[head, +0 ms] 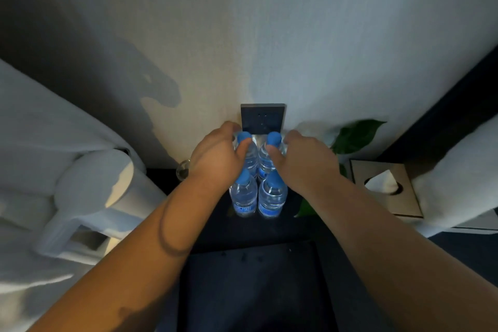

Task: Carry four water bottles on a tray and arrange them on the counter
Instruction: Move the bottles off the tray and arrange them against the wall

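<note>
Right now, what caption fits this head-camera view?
Left hand and right hand grip the rear left bottle and rear right bottle on a dark counter.

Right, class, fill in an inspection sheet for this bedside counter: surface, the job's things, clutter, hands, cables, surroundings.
Surface: dark counter, dimly lit, set against the wall.
Job's things: four blue-capped bottles upright in a tight two-by-two block: back left bottle, back right bottle, front left bottle, front right bottle; dark tray lies nearer the person.
Clutter: tissue box and green leaves at right; glass ball at left.
Hands: left hand grips the back left bottle; right hand grips the back right bottle.
Cables: nothing seen.
Surroundings: socket behind the bottles; white bedding left, white cloth right.
</note>
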Demonstrator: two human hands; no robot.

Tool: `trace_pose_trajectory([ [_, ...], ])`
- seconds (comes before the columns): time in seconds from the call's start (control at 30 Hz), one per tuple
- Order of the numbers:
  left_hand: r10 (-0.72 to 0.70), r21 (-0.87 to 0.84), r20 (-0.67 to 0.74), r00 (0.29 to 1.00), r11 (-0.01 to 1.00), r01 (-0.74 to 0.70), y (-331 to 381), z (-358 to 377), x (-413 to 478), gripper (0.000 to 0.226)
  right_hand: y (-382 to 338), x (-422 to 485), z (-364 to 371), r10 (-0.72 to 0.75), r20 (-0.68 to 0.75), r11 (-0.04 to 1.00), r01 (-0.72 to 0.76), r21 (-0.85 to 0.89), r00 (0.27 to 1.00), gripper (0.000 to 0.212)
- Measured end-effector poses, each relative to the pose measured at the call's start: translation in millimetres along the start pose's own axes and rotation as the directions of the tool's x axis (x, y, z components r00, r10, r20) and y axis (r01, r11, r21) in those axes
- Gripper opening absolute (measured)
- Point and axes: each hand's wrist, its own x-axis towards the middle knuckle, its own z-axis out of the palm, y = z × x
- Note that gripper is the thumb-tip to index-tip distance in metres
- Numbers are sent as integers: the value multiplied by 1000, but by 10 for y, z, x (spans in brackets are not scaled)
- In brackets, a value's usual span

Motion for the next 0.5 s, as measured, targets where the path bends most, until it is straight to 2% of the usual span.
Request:
trace_pose_trajectory([
  [0.1,1,7,12,1000,1000,-1,4,-86,-179,34,31,-164,-9,-85,27,996,85,16,996,59],
  [0.23,40,34,137,990,998,-46,-10,-150,-412,33,12,-342,-42,-119,55,993,119,-10,991,60],
  [0.4,62,49,249,966,996,-77,9,-170,-530,42,-91,-470,-129,-172,126,981,182,-66,977,38],
  [0.5,60,87,278,959,992,-87,27,-158,-525,35,-175,-493,-141,-176,170,979,191,-75,970,27],
])
